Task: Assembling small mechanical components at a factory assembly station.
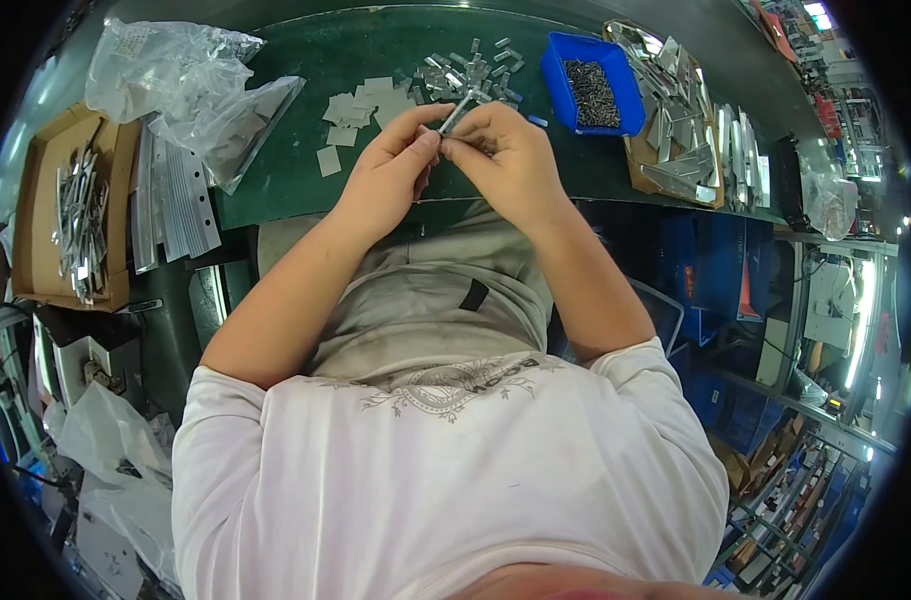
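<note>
Above the near part of the green table, my left hand [399,160] and my right hand [507,160] meet, fingers closed. Between their fingertips is a thin, silvery metal piece [457,113], slanting up to the right. Both thumbs are close to its lower end, which the fingers partly hide. Beyond my hands lies a loose heap of small shiny metal pieces [472,72]. Several pale square plates [351,108] are spread on the table to the left, some overlapping, one lying apart nearer to me.
A blue bin [635,115] of small dark parts stands right of the heap. Beside it, a cardboard box [665,182] holds metal pieces. At left are clear plastic bags [175,80], perforated metal strips [187,200] and a carton [37,225] of thin metal rods. The green table [275,190] ends before my lap.
</note>
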A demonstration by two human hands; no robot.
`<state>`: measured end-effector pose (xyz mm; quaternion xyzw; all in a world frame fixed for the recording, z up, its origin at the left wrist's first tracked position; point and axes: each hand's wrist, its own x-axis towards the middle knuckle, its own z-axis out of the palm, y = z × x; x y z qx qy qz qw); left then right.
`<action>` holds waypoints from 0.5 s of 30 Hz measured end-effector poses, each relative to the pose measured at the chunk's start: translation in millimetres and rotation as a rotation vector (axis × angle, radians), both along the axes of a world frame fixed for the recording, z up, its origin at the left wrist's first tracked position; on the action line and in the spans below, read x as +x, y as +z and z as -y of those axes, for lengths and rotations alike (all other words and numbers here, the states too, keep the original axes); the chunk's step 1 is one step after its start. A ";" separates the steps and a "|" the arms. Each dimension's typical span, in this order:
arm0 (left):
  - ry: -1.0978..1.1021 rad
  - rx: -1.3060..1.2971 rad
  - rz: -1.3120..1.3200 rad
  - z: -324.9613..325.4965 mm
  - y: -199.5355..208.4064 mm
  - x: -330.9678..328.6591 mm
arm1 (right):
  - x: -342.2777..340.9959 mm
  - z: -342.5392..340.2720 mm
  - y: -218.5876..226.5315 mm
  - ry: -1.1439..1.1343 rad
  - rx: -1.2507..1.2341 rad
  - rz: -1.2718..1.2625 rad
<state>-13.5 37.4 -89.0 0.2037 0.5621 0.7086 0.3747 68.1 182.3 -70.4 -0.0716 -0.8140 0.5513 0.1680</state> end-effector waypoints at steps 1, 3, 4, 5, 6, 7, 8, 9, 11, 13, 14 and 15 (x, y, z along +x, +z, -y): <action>-0.025 -0.003 -0.050 0.7 -0.9 -0.9 | 0.7 0.1 3.5 -0.022 -0.005 0.007; -0.036 0.000 -0.064 1.2 -3.2 -2.7 | -0.8 -4.0 2.5 -0.021 0.012 0.003; -0.047 0.005 -0.075 0.9 -4.0 -2.9 | -1.2 -5.5 2.0 -0.020 0.031 0.002; -0.047 0.005 -0.075 0.9 -2.9 -2.7 | -1.2 -5.5 2.7 -0.020 0.031 0.002; -0.054 -0.013 -0.070 1.1 -1.0 -2.6 | -1.3 -5.5 3.9 -0.039 0.015 0.026; -0.063 -0.032 -0.066 1.1 0.0 -2.5 | -1.3 -5.4 4.6 -0.059 0.000 0.050; -0.062 -0.031 -0.066 1.0 -0.6 -2.8 | -1.8 -5.4 2.2 -0.059 0.000 0.050; -0.064 -0.022 -0.066 1.0 -2.0 -3.4 | -2.7 -5.4 -3.2 -0.044 -0.147 0.069; -0.069 -0.014 -0.065 0.3 -2.5 -3.7 | -2.5 -4.7 -13.6 -0.032 -0.294 0.089; -0.048 -0.016 -0.081 -0.2 -1.4 -3.6 | -2.2 -3.0 -21.6 -0.064 -0.437 0.110; -0.048 -0.018 -0.079 -0.3 -0.9 -3.6 | -2.8 -1.2 -22.2 -0.064 -0.439 0.111; -0.025 -0.035 -0.075 -0.7 -0.2 -3.6 | -2.9 0.8 -22.5 -0.063 -0.590 0.099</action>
